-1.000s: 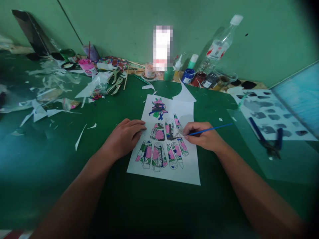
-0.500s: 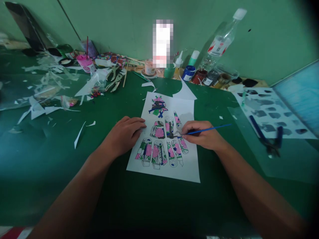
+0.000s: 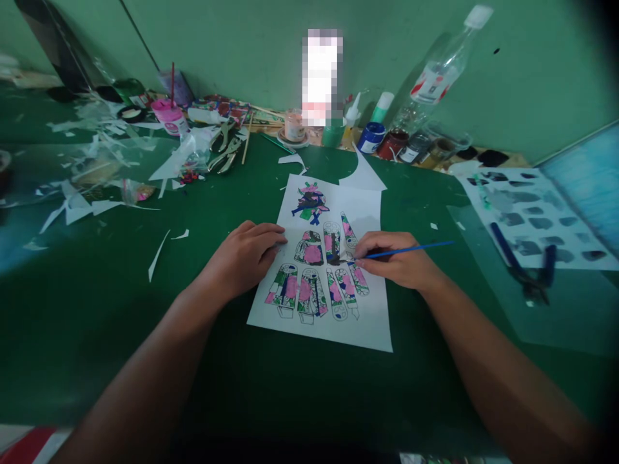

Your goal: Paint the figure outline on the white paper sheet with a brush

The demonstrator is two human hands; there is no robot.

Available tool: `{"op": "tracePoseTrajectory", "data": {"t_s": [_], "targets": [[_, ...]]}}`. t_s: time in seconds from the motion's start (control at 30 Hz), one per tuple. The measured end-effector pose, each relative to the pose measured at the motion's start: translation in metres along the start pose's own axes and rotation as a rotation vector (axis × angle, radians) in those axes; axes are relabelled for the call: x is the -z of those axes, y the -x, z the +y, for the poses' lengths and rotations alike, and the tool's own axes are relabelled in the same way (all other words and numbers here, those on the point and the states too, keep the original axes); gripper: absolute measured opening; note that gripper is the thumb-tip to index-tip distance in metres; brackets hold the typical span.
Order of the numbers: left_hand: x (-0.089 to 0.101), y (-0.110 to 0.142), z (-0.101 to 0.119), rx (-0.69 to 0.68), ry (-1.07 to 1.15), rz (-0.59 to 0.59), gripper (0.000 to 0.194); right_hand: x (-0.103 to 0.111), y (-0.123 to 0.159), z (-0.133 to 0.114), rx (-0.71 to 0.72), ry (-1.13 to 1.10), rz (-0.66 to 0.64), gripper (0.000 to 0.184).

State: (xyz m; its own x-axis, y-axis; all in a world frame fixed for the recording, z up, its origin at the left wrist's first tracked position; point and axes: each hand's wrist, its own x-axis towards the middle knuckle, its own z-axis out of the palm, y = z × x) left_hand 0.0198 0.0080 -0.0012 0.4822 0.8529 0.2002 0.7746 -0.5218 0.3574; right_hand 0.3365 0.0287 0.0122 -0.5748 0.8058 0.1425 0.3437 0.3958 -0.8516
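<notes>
A white paper sheet [image 3: 374,322] with coloured pink, green and blue figure parts lies on the green table [image 3: 120,309]. My left hand [image 3: 244,258] rests on the sheet's left edge, fingers curled loosely and pressing it flat. My right hand [image 3: 394,261] pinches a thin blue paintbrush [image 3: 416,249], whose tip touches the drawing near the sheet's middle.
Paint jars [image 3: 371,137] and a tilted plastic bottle [image 3: 438,77] line the wall. Paper scraps [image 3: 72,206] and metal pliers [image 3: 225,154] litter the far left. A paint-dabbed sheet [image 3: 527,212] and blue-handled pliers [image 3: 527,277] lie at right.
The view has shifted slightly; both hands stay on the sheet, with the brush tip making only small movements on the drawing.
</notes>
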Motion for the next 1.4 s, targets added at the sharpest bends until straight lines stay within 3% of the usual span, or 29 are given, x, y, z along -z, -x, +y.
{"op": "tracePoseTrajectory", "data": {"t_s": [0.77, 1.4], "targets": [[-0.0002, -0.0007, 0.0006, -0.008, -0.008, 0.003, 0.032, -0.0002, -0.0019, -0.0029, 0.026, 0.008, -0.016, 0.002], [-0.0002, -0.0013, -0.0001, -0.024, -0.008, 0.006, 0.032, 0.0023, 0.001, 0.0039, -0.149, -0.046, 0.081, 0.002]]}}
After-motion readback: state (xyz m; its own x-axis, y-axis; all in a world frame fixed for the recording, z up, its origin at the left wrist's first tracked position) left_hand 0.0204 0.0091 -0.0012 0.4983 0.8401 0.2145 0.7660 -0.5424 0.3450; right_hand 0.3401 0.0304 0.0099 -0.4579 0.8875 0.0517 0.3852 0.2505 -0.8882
